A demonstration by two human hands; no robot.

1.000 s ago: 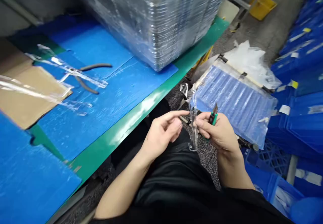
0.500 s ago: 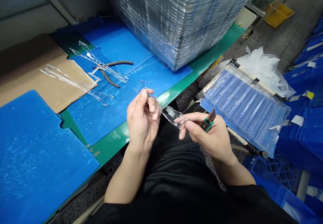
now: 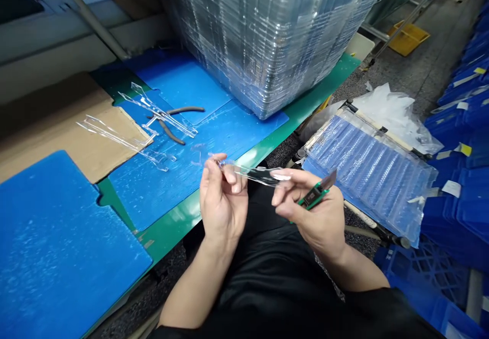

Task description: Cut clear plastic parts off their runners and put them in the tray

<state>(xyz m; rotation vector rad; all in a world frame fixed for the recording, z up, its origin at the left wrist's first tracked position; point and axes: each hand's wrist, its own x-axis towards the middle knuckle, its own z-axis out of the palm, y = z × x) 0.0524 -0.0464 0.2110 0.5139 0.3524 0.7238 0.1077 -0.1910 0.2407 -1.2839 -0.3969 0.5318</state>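
Clear plastic, the part (image 3: 263,176) sits mid-frame, its left end pinched by the left hand (image 3: 224,201). The right hand (image 3: 323,219) is curled round a knife (image 3: 314,197), probably held so it can also steady the part's right end.

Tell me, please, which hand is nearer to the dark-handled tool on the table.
Left. The left hand is below and right of the dark-handled tool in the picture; the right hand is farther right, beyond the left one.
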